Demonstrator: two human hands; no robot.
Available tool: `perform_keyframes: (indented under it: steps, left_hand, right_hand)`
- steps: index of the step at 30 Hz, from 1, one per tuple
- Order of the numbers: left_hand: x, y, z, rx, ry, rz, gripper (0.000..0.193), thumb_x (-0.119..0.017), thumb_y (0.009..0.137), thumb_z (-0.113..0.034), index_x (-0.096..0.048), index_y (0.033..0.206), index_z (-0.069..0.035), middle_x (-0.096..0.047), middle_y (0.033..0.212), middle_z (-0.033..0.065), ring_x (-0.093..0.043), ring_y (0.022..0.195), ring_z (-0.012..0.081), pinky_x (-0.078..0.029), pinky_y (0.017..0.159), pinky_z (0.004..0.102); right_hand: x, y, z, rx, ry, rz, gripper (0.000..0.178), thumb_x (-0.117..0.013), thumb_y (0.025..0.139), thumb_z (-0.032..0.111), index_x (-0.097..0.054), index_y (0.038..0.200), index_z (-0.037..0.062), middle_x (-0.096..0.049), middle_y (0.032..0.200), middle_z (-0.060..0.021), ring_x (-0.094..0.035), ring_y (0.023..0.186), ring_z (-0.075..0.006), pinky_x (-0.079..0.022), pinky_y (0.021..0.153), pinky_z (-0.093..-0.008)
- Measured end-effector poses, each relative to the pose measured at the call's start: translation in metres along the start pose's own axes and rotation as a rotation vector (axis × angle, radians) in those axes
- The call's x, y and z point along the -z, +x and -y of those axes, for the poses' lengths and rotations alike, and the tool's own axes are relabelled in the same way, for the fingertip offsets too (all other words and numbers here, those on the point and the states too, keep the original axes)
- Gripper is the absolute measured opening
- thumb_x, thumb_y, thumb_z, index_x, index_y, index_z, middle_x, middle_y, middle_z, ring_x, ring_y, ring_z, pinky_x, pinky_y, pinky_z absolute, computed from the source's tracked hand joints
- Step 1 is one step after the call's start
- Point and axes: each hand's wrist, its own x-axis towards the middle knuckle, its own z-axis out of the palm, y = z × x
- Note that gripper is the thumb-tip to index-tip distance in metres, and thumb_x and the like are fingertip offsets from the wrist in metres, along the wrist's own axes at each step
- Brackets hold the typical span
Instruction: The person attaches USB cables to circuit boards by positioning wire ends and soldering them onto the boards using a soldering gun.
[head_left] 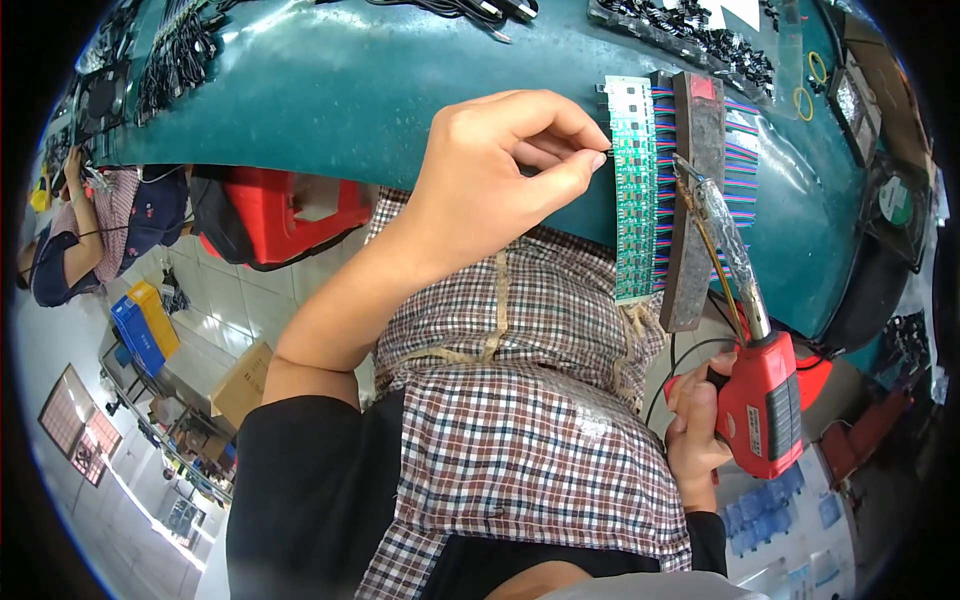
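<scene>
Teal bench (340, 90) across top, front edge curving down to the right. Broad bare stretch of top left of centre; cluttered along the far rim.

Black cables (175, 50) heaped far left. Clear tray (690, 35) at far rim right, filled with small black parts; too small to identify. Two yellow rings (810, 85) lying just right of it.

Checked cloth (520, 400) over lap below bench edge, filling lower centre.

Grey block (693, 200) upright near bench front edge, lower end overhanging. Coloured wires (742, 150) fanned behind it, partly hidden. Green board (633, 190) just left of block, long strip, lower end past bench edge.

Left hand (500, 180) over bench edge, thumb and forefinger pinched shut on thin dark wire (600, 157), tip at board's left edge. Wire mostly hidden in fingers.

Right hand (700, 420) low right, wrapped round grip of red soldering gun (762, 400); fingers partly hidden behind body. Barrel angled up, tip touching block's upper right side near wires. Exact contact point hard to make out.

Red box (285, 205) under bench. Blue bin (135, 335) and cardboard box (240, 385) on tiled floor, lower left; contents not visible. Another person (70, 240) seated far left, cut by rim.
</scene>
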Motion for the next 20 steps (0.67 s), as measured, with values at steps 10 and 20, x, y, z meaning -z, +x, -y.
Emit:
perform_keyframes:
  steps: [10,20]
  left_hand:
    - [-0.012,-0.003,0.001,-0.111,0.134,-0.043,0.012,-0.072,0.079,0.006,-0.069,0.091,0.003,-0.069,0.086,0.0076,-0.071,0.078,0.0128,-0.059,0.068,0.0234]
    - [-0.016,-0.002,0.005,-0.166,0.235,-0.059,0.012,-0.072,0.077,0.006,-0.068,0.088,0.001,-0.069,0.086,0.0077,-0.071,0.075,0.0142,-0.059,0.066,0.0235]
  right_hand:
    - [0.009,-0.002,-0.011,0.017,-0.145,0.127,0.028,-0.058,0.096,0.010,-0.048,0.120,-0.0018,-0.045,0.072,-0.0034,-0.039,0.050,-0.0087,-0.038,0.051,-0.0263]
    - [0.016,0.000,-0.021,0.104,-0.329,0.220,0.040,-0.061,0.095,0.012,-0.047,0.129,-0.0028,-0.050,0.080,-0.0068,-0.045,0.055,-0.0118,-0.040,0.052,-0.0268]
